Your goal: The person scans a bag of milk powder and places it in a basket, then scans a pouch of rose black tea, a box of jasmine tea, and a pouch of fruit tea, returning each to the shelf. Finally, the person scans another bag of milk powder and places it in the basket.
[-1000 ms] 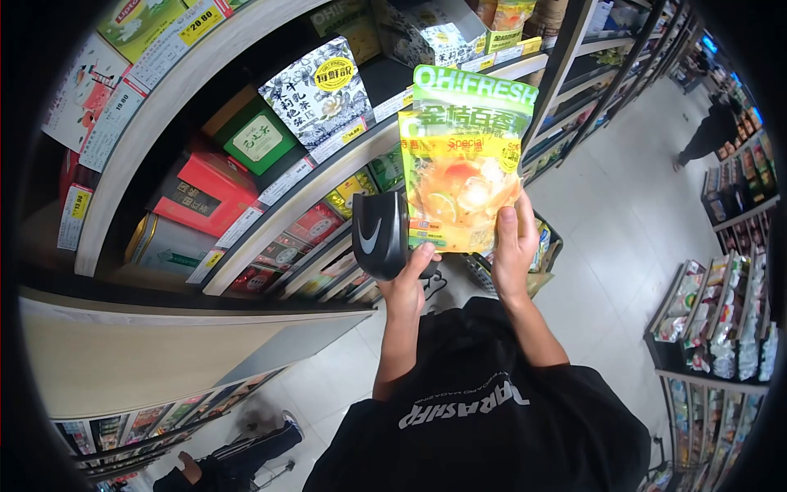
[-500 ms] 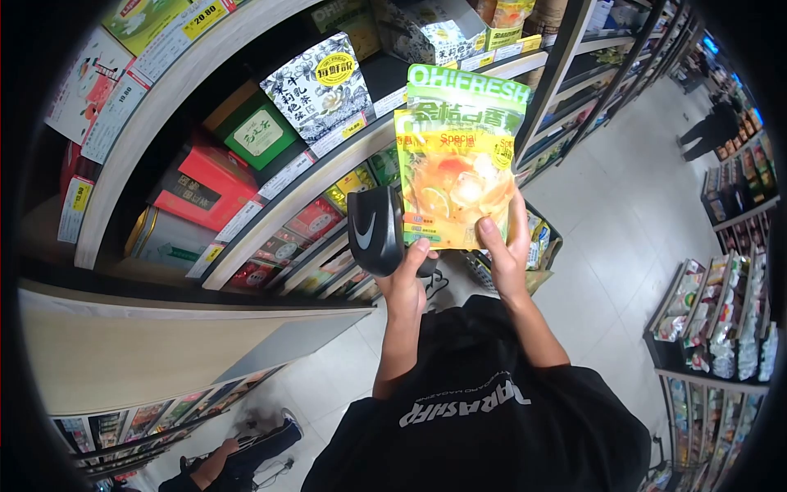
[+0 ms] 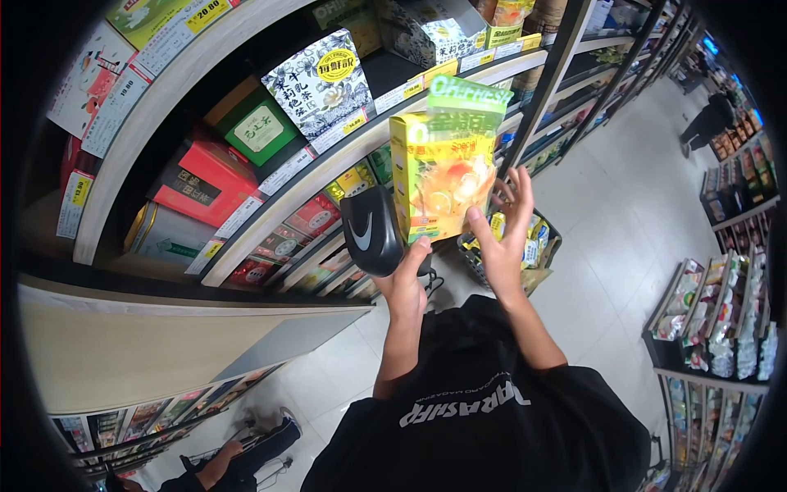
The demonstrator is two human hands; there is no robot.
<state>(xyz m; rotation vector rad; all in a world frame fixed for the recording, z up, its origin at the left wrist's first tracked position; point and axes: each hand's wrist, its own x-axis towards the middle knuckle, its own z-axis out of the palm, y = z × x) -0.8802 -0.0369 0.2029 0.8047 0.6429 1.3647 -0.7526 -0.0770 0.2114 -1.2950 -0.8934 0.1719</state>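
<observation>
A yellow-and-green box with fruit pictures and a raised green panel lettered OH!FRESH stands nearly upright in front of me. My left hand is closed at its lower left corner, thumb on the front. Against the same hand sits a black handheld barcode scanner, its handle mostly hidden behind the fingers. At the box's right side, my right hand has its fingers spread, with the thumb tip right by the lower edge. Behind that hand, on the floor, is a basket of yellow packets.
Curved shelves at the left carry a white floral box, a green box and a red box, with price tags along the edges. Tiled floor runs to the right, towards more shelves. A person stands far back.
My right hand has come off the box front and spread its fingers. The box has turned, showing more of its left side, and its top has dropped a little.
</observation>
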